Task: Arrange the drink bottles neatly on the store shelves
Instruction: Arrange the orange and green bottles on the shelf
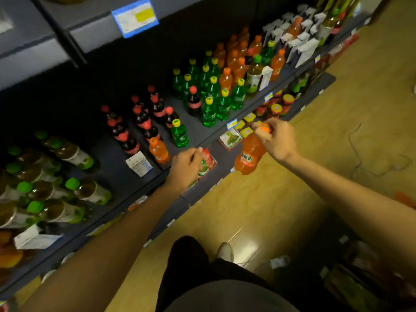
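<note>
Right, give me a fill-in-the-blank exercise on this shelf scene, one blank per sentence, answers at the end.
1. The right hand holds an orange soda bottle by its ____.
2. The lone orange bottle at the shelf's front edge stands beside a green bottle with a ____ cap.
3. The dark cola bottles have ____ caps.
4. The left hand holds ____ bottle.

Missing words: cap; yellow; red; no

A shop: shelves (202, 131) of bottles (209, 112), price tags (135, 18).
</note>
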Tool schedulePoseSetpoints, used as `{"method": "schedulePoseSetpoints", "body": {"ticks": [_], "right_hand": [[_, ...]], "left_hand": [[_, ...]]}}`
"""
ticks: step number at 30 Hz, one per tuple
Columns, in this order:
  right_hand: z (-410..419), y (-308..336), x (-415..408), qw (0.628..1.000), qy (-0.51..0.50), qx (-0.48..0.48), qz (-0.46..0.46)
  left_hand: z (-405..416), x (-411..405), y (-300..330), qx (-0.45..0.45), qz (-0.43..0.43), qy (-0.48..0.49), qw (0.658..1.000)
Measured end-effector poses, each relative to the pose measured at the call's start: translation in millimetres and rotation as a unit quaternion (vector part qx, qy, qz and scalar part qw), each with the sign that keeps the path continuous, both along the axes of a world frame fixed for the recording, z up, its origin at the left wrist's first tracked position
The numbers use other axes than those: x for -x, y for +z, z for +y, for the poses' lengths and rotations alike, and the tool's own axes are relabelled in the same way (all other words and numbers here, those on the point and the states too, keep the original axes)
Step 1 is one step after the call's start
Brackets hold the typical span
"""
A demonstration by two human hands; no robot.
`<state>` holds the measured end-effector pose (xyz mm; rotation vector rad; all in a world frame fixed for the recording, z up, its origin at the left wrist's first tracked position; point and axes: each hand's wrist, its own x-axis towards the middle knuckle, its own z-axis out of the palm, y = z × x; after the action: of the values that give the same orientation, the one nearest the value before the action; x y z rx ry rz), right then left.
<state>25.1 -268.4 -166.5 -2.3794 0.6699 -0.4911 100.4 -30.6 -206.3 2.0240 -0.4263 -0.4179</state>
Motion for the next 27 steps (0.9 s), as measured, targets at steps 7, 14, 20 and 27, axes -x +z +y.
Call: {"method": "schedulePoseSetpoints", "body": {"ticks": [7, 14, 20, 27], "right_hand": [[-82.9, -13.5, -16.0, 0.998, -0.033, -0.046, 0.006], [-167.0, -21.2, -61.8, 0.997, -0.026, -0.072, 0.025], [-244.9, -12.3, -114.4, 0.997, -0.024, -0.066, 0.034], [-311.9, -19.5, -166.0, 0.995, 0.015, -0.091, 0.041]], "left_hand": [[-114.1, -26.4, -3.6, -0.040, 0.019, -0.058, 0.997], [-221.6, -88.7, -25.6, -0.028, 0.044, -0.074, 0.996], [-301.6, -146.0, -31.4, -0.031, 0.058, -0.060, 0.996], [-349.9, -186.6, -33.5, -0.059, 0.047, -0.020, 0.997]]}}
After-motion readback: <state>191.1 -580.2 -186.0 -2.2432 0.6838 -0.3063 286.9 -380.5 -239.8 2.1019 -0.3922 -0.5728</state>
